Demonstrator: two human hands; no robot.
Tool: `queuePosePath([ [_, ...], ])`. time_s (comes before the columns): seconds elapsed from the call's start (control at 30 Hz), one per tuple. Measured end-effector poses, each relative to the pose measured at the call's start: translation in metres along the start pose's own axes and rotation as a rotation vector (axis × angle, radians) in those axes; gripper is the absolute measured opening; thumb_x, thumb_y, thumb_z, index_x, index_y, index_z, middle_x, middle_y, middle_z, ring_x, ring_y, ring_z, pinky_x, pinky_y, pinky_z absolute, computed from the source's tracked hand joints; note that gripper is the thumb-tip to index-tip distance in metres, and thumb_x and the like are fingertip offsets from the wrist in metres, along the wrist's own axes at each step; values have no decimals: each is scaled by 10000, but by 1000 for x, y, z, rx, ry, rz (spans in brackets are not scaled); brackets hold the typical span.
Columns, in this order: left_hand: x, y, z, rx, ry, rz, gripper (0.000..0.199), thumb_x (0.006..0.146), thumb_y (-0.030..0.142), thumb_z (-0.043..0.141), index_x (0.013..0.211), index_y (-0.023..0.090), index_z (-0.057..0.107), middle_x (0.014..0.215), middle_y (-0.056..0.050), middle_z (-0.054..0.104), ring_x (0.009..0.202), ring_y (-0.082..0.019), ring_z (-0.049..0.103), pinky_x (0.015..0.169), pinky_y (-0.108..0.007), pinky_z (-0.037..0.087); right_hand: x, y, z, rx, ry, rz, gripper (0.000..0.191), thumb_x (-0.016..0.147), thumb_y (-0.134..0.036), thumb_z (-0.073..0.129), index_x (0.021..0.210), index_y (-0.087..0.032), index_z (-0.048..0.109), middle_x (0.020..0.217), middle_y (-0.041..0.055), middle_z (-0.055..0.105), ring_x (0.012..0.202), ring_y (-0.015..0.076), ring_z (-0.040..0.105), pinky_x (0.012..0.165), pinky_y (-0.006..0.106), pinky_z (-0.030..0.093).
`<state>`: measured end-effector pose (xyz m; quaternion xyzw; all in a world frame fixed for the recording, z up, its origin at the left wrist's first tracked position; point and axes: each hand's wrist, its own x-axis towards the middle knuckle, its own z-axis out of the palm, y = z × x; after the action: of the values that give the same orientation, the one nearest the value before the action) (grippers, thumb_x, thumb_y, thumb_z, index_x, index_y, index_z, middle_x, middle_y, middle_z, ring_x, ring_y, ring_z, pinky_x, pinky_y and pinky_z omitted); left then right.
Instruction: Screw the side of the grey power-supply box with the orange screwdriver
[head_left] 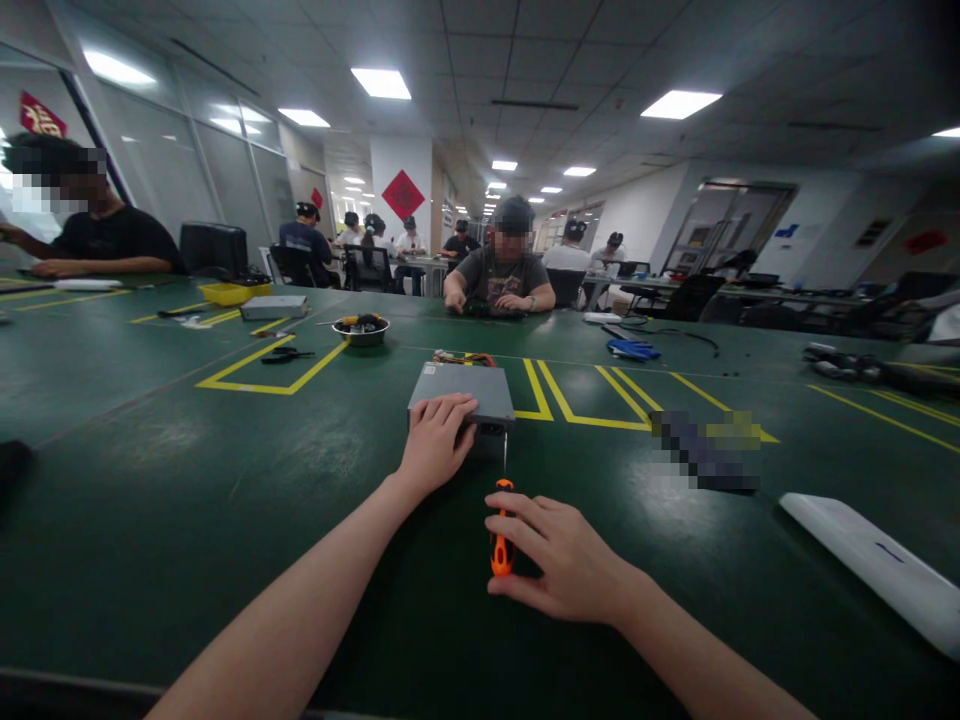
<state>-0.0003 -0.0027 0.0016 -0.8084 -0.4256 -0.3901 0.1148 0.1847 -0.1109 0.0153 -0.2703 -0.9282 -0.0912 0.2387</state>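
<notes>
A grey metal computer power supply unit (480,390) lies on the green table, with coloured cables (465,358) at its far side. My left hand (439,435) grips its near left part, fingers over the top and thumb at the front face. An orange and black screwdriver (501,556) points away from me, its thin shaft reaching the front face near the right corner. Whether the tip sits in a screw is too small to tell. My right hand (551,550) holds the screwdriver handle from the right, between fingers and thumb.
Beyond the unit, a metal bowl (361,332) holds tools, with a black item (289,355) nearby. Another grey box (274,307) and a yellow tray (234,293) lie left. Blue gloves (632,349) and a white device (870,560) are right. A person (506,265) sits opposite.
</notes>
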Motion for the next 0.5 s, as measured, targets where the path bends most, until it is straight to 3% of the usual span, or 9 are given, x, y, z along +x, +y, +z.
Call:
queuePosePath([
  [0.13,0,0,0,1,-2,-3,289,858,238,462,1141,246,519,1221,-38,563,1130,-211,474,939,-395,302,-1,3,3,7,98,-38,450,846,-529,481,1035,-122,520,1028,154,631,877,208,630,702,321,508],
  [0.23,0,-1,1,7,-4,1,290,856,240,466,1141,242,516,1221,-35,563,1128,-207,474,932,-388,305,-2,3,0,-11,167,-42,391,855,-461,503,1045,-119,514,1022,154,628,858,205,628,711,325,510],
  [0.37,0,-1,1,11,1,0,287,857,238,467,1140,244,514,1222,-27,563,1127,-199,477,935,-382,304,-2,2,-6,-94,125,-80,293,875,-351,456,1076,-155,539,1030,151,608,831,199,615,650,317,503],
  [0.5,0,-1,0,6,0,2,283,861,242,464,1140,242,511,1223,-31,562,1124,-200,479,937,-380,300,-2,3,-7,-114,140,-76,340,868,-427,476,1043,-146,552,1001,153,612,786,195,610,610,308,496],
])
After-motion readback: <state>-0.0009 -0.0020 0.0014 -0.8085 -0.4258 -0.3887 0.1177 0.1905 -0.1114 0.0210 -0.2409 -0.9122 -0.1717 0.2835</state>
